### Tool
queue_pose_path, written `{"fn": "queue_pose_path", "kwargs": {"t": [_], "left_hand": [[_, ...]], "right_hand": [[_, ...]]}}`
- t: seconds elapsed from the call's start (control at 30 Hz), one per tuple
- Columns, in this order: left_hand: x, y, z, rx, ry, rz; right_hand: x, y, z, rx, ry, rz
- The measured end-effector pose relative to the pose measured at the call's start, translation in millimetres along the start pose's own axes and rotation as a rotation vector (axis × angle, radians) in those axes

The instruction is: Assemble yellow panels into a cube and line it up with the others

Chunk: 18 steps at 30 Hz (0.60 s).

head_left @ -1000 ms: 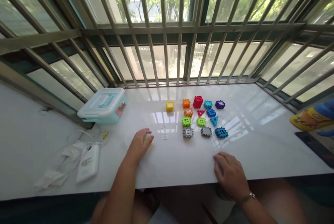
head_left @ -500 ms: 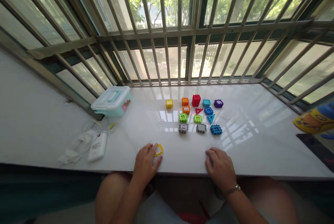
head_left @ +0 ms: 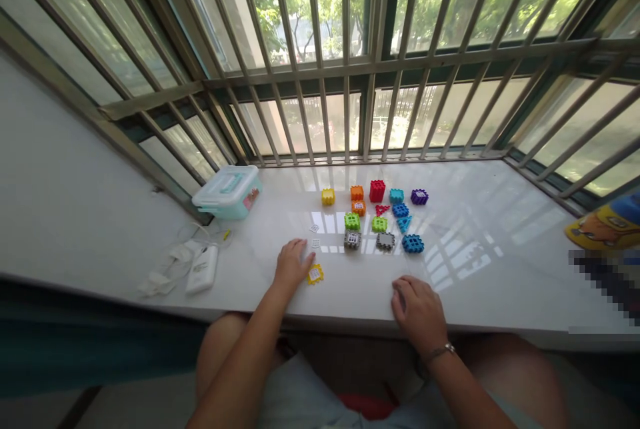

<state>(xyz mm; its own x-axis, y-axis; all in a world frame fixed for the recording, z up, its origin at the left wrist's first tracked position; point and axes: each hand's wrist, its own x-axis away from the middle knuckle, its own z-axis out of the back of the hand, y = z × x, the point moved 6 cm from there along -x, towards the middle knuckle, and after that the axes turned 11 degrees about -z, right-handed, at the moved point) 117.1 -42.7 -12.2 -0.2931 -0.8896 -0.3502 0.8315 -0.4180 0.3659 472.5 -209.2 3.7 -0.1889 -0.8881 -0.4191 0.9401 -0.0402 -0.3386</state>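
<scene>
My left hand (head_left: 293, 264) reaches over the white tabletop, its fingers stretched out and thumb apart, holding nothing that shows. By its fingertips lie two thin white window-like pieces, one nearer (head_left: 315, 243) and one farther (head_left: 315, 228). A yellow notched square tile (head_left: 315, 274) with a pale centre lies flat just below the thumb. My right hand (head_left: 419, 309) rests near the table's front edge, fingers curled in loosely, with nothing visible in it. Ahead of the hands are a grey stack with a white window piece (head_left: 353, 239), a grey block (head_left: 385, 240) and a blue block (head_left: 413, 244).
Farther back stand yellow (head_left: 328, 196), orange (head_left: 357, 192), red (head_left: 377, 191), green (head_left: 352, 221) and purple (head_left: 419, 196) notched blocks. A lidded box (head_left: 229, 192) and a white device (head_left: 202, 269) with cables are at left. Window bars line the back.
My left hand has let go of the yellow tile and moved forward toward the white window pieces. The tile lies on the table. My right hand stays almost still; the view has shifted slightly.
</scene>
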Motion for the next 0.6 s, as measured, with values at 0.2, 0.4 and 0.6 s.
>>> {"fn": "queue_pose_path", "kwargs": {"t": [0.2,0.4,0.6], "left_hand": [[-39,-9,-3,0.012,-0.034,-0.011],[-46,-5,-3,0.101,-0.046,-0.068],[-45,-14,1,0.234,0.004,-0.008]], "right_hand": [[2,0,1,-0.010,0.016,-0.006],[2,-1,2,-0.004,0.033,-0.022],[3,0,2,-0.011,0.021,-0.019]]}}
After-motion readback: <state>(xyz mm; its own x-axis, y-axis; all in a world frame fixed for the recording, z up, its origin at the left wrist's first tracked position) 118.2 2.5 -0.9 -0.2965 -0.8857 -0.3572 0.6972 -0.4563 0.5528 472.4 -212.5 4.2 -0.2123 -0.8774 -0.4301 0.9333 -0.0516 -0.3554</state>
